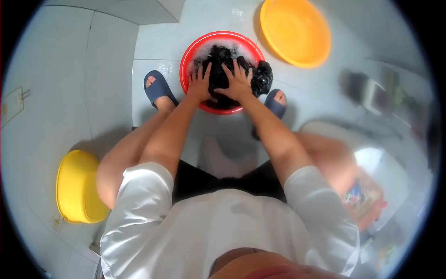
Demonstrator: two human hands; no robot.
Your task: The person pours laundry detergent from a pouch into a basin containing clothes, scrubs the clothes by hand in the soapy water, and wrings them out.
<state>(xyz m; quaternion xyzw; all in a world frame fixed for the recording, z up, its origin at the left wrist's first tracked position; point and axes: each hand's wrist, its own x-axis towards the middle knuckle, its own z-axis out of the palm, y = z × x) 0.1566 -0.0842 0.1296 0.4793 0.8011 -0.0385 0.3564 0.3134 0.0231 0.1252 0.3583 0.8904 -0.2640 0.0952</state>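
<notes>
A red basin on the tiled floor holds sudsy water and a wet black cloth. Part of the cloth hangs over the basin's right rim. My left hand lies on the left part of the cloth, its fingers spread and pointing away from me. To its right, my right hand presses on the cloth with fingers apart. The two hands do not touch each other. White foam shows along the basin's far and left inner edge.
An orange basin stands beyond the red one, to the right. At the lower left is a yellow basin. Slippered feet flank the red basin, a blue-grey slipper on the left. Blurred items stand at the right.
</notes>
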